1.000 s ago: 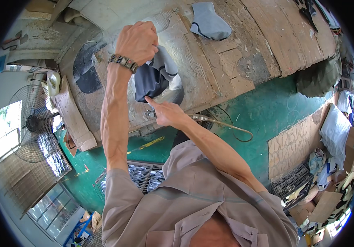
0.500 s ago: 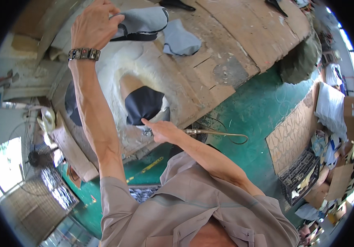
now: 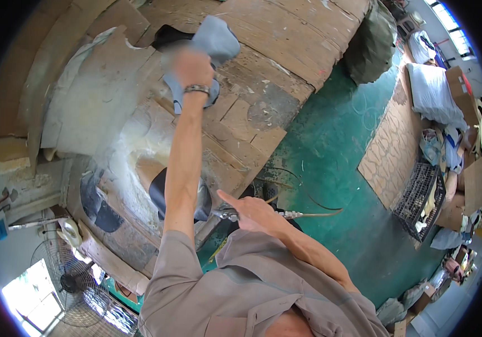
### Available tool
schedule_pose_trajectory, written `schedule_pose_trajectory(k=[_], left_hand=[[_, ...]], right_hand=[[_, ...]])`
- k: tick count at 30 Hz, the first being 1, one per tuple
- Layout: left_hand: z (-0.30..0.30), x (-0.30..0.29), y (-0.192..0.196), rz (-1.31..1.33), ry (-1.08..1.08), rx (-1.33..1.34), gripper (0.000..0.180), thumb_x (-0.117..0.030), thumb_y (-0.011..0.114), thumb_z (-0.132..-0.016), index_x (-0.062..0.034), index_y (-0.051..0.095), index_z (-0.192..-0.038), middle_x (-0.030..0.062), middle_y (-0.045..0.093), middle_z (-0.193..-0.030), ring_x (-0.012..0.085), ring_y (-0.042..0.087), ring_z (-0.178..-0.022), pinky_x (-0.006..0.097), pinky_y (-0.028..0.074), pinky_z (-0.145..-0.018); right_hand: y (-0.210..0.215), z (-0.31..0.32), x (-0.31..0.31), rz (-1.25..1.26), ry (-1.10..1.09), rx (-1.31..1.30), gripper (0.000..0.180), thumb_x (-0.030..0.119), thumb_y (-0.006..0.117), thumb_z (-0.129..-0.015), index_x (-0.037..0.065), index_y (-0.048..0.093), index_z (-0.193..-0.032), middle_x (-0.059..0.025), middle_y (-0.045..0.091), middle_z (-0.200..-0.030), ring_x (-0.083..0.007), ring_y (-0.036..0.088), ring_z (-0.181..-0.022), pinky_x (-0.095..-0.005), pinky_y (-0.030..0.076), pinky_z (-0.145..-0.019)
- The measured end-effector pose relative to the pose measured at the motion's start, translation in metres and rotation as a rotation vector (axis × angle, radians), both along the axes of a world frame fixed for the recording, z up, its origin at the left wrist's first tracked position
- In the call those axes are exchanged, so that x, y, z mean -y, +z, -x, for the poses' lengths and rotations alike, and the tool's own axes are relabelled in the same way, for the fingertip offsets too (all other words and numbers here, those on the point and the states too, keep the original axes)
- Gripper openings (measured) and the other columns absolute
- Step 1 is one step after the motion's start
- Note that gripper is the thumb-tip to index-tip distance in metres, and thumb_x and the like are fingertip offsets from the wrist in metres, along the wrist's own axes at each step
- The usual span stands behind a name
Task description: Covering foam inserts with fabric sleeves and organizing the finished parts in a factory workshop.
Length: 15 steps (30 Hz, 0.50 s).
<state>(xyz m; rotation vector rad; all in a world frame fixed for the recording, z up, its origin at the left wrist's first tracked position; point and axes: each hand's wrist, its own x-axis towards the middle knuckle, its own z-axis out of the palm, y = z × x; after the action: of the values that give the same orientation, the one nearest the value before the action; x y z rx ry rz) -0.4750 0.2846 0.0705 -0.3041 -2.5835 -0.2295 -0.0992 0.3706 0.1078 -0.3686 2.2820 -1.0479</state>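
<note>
Since a second ago the left hand (image 3: pixel 193 67) has gone from the near dark moulded piece (image 3: pixel 165 194) to the far side of the worn, dust-caked wooden workbench (image 3: pixel 263 106), and is now blurred over a grey-blue soft moulded piece (image 3: pixel 216 39); whether the fingers have closed on it I cannot tell. The right hand (image 3: pixel 252 213) is unmoved, clamped round a metal spray tool with hose (image 3: pixel 227 213) at the near edge. Judgement: the work is shifting to another piece. Count: three such pieces visible, one standing fan (image 3: pixel 70 281) at near left.
</note>
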Motion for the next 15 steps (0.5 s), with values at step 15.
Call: schedule_pose_trajectory(k=[15], left_hand=[[-0.098, -0.006, -0.059, -0.701, -0.066, 0.134, 0.046, -0.006, 0.068, -0.085, -0.0035, 0.061, -0.131, 0.0177, 0.065, -0.118, 0.0368, 0.062, -0.113, 0.047, 0.050, -0.096]], right_hand=[[-0.001, -0.051, -0.071, 0.128, -0.418, 0.113, 0.078, 0.000, 0.064, -0.083, 0.015, 0.045, -0.157, -0.0235, 0.073, -0.096, -0.0388, 0.071, -0.085, -0.0407, 0.054, -0.084]])
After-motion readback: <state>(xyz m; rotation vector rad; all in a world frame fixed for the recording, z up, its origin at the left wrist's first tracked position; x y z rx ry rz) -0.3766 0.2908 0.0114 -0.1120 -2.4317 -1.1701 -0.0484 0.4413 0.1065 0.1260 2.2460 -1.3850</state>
